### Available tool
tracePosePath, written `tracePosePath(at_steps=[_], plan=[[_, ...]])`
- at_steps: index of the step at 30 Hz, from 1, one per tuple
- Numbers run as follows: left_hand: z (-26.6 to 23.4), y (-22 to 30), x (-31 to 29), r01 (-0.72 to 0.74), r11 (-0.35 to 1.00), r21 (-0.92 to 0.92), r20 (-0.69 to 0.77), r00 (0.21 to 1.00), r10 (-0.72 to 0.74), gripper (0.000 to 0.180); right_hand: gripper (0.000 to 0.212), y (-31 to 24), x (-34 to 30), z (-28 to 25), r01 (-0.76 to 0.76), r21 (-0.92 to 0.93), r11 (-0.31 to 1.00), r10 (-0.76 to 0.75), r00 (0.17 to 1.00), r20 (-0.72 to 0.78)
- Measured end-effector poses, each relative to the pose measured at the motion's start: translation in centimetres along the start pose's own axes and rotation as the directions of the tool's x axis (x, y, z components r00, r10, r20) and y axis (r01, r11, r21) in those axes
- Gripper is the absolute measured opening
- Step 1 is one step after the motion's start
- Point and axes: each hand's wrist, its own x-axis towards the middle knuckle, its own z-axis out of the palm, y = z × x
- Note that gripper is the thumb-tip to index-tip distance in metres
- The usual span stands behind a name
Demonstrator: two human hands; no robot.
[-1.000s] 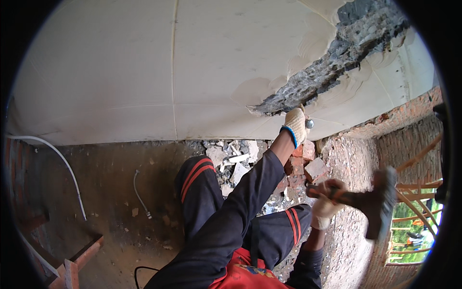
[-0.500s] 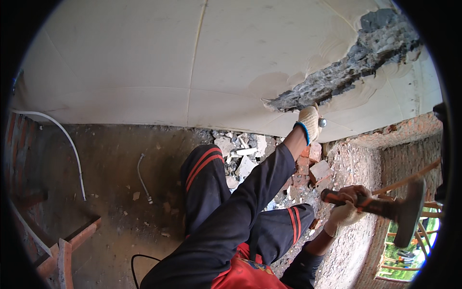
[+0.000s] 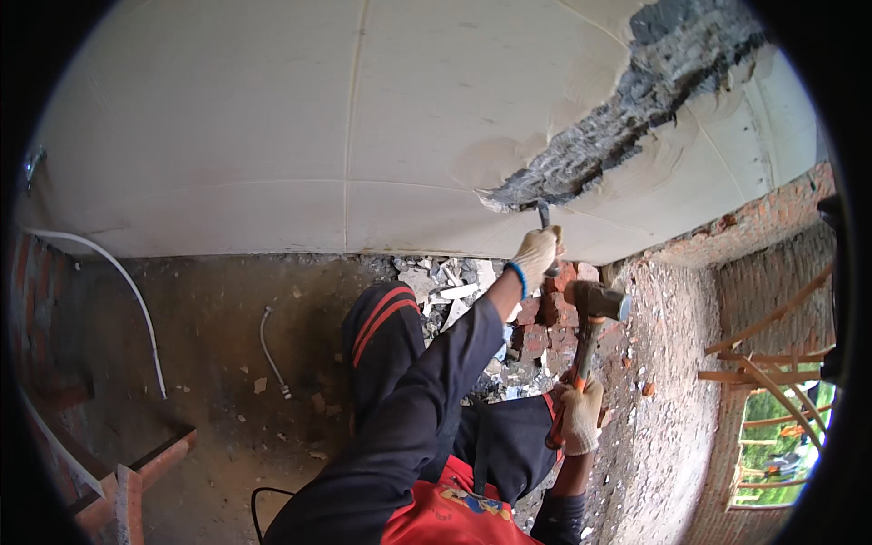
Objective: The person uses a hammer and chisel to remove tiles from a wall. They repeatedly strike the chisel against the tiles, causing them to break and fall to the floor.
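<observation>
My left hand (image 3: 536, 249), in a cream knitted glove with a blue cuff, is closed around a metal chisel (image 3: 544, 214). The chisel's far end meets the lower end of a rough, dark gouge (image 3: 595, 153) in the pale tiled wall (image 3: 263, 136). Lower and to the right, my gloved right hand (image 3: 581, 418) grips a hammer (image 3: 589, 345) by its orange and black handle. The heavy hammer head (image 3: 598, 301) is raised just right of the chisel's near end, apart from it.
Broken tile and rubble (image 3: 454, 283) lie along the wall base, with red bricks (image 3: 556, 309) beside them. A white hose (image 3: 127, 282) and a short flexible pipe (image 3: 271, 350) are at left. A rough brick wall (image 3: 677, 363) with a window opening (image 3: 781, 445) stands at right.
The hammer has swung from the far right toward the chisel, its head now pointing up and away. My left hand has tilted, showing the chisel's shaft. The view has shifted slightly.
</observation>
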Motion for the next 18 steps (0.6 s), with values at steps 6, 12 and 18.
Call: tracePosePath(at_steps=[6, 12, 18], plan=[[0.5, 1.0, -1.7, -0.058, 0.993, 0.104, 0.253, 0.967, 0.03, 0.023, 0.011, 4.6, -3.9, -2.8, -0.025, 0.099, 0.995, 0.041, 0.987, -0.159], [5.5, 2.8, -1.1, 0.002, 0.996, 0.093, 0.104, 0.995, -0.012, 0.017, 0.011, 8.4, -5.2, -3.8, -0.18, 0.069, 0.981, 0.19, 0.963, -0.19], [6.4, 2.3, -0.6, 0.022, 0.998, -0.055, 0.044, 0.999, -0.019, 0.016, 0.012, 8.3, -5.8, -3.2, -0.125, 0.15, 0.981, 0.154, 0.967, -0.204]])
